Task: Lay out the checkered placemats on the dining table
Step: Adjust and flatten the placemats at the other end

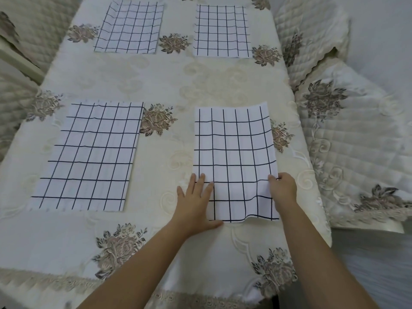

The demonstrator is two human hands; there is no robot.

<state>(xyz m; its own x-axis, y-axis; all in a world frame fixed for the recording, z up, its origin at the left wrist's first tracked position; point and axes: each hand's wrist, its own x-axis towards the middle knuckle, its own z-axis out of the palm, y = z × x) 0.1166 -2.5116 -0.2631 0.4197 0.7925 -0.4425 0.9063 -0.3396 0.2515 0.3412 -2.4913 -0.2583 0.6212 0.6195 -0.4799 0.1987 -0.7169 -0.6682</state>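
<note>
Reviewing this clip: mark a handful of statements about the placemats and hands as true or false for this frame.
1. Four checkered placemats lie on the table. True.
2. The left hand lies flat on the near-right placemat, at its left edge. True.
3. The right hand rests on the near-left placemat. False: the right hand grips the near-right placemat's right edge.
4. The near-right placemat lies perfectly flat. False: its near edge ripples.
5. The two far placemats overlap. False: the far-left placemat and far-right placemat lie apart.
</note>
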